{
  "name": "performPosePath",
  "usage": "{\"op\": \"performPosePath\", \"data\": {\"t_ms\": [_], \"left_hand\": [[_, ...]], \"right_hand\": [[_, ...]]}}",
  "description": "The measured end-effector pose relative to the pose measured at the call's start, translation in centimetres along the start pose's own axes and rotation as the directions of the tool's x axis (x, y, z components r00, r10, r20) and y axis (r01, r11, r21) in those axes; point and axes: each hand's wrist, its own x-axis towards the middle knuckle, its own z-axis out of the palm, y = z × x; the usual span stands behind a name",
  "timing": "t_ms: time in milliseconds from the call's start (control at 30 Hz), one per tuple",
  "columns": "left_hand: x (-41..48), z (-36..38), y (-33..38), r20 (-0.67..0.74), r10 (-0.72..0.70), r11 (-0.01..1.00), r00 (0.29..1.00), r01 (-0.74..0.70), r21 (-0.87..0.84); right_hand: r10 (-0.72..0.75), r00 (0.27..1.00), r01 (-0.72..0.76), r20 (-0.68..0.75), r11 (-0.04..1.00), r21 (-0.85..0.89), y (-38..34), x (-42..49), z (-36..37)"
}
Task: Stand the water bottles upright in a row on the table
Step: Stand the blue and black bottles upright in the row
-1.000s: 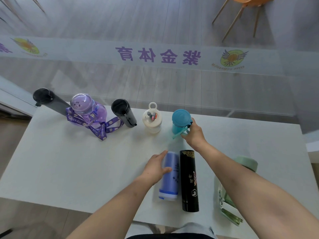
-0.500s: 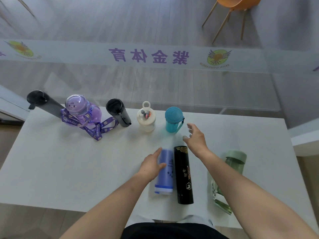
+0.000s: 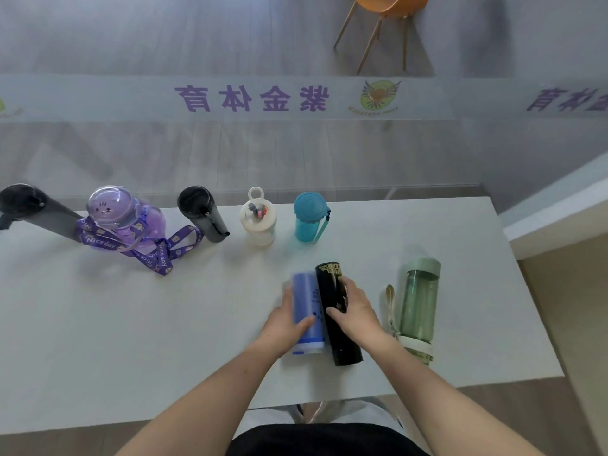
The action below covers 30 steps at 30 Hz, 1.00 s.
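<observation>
Several bottles stand upright along the table's far edge: a tall black one [image 3: 39,212], a purple one with a strap [image 3: 128,218], a dark tumbler [image 3: 202,213], a white one with a loop lid [image 3: 258,222] and a teal one [image 3: 307,217]. Near the front, three lie on their sides: a blue bottle [image 3: 307,301], a black flask [image 3: 334,284] and a green bottle [image 3: 419,304]. My left hand [image 3: 286,324] is wrapped around the blue bottle. My right hand [image 3: 357,311] grips the middle of the black flask.
The white table [image 3: 115,324] ends at a glass wall with purple lettering behind the bottle row. An orange chair [image 3: 385,14] stands beyond the glass. A white ledge [image 3: 559,209] runs off to the right of the table.
My right hand left the teal bottle, came back toward me and closed on the black flask. My left hand tightened around the blue bottle, which looks blurred.
</observation>
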Motion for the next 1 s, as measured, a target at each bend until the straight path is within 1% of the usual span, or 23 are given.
{"op": "performPosePath", "data": {"t_ms": [133, 300, 400, 467, 600, 667, 733, 800, 867, 1000], "left_hand": [[0.2, 0.1, -0.4, 0.012, -0.002, 1.000, 1.000, 0.003, -0.023], [-0.3, 0.0, -0.5, 0.006, -0.032, 0.998, 0.999, 0.032, -0.057], [-0.6, -0.1, -0.5, 0.027, -0.032, 0.996, 0.999, 0.034, -0.078], [-0.9, -0.2, -0.6, 0.042, -0.048, 0.994, 0.998, 0.052, -0.091], [-1.8, -0.6, 0.0, 0.075, -0.112, 0.986, 0.991, 0.120, -0.116], [-1.9, -0.7, 0.7, 0.098, -0.138, 0.973, 0.986, 0.153, -0.175], [-2.0, -0.7, 1.4, 0.117, -0.154, 0.939, 0.981, 0.183, -0.292], [-2.3, -0.7, 2.5, 0.148, -0.186, 0.879, 0.971, 0.231, -0.417], [-2.3, -0.6, 3.7, 0.187, -0.213, 0.820, 0.959, 0.280, -0.499], [-1.8, -0.2, 7.0, 0.235, -0.269, 0.691, 0.934, 0.356, -0.629]], "right_hand": [[0.070, 0.998, -0.070, 0.001, 0.998, -0.006, 0.7, -0.5, 1.2], [0.088, 0.996, -0.089, -0.014, 0.996, -0.028, 0.2, -1.1, 1.1], [0.088, 0.996, -0.088, -0.018, 0.996, -0.033, 0.2, -1.6, 0.9], [0.101, 0.995, -0.101, -0.009, 0.995, 0.001, 0.1, -1.7, 0.4], [0.178, 0.983, -0.181, 0.039, 0.980, 0.085, -0.3, -1.7, -1.1], [0.201, 0.977, -0.208, 0.075, 0.974, 0.096, -0.6, -1.7, -2.1], [0.201, 0.973, -0.215, 0.112, 0.968, 0.130, -0.8, -1.5, -3.3], [0.223, 0.963, -0.252, 0.154, 0.945, 0.210, -0.6, -1.3, -4.8], [0.265, 0.943, -0.317, 0.200, 0.898, 0.304, 0.0, -0.9, -6.4], [0.314, 0.899, -0.423, 0.305, 0.801, 0.423, 1.0, 0.7, -10.8]]}}
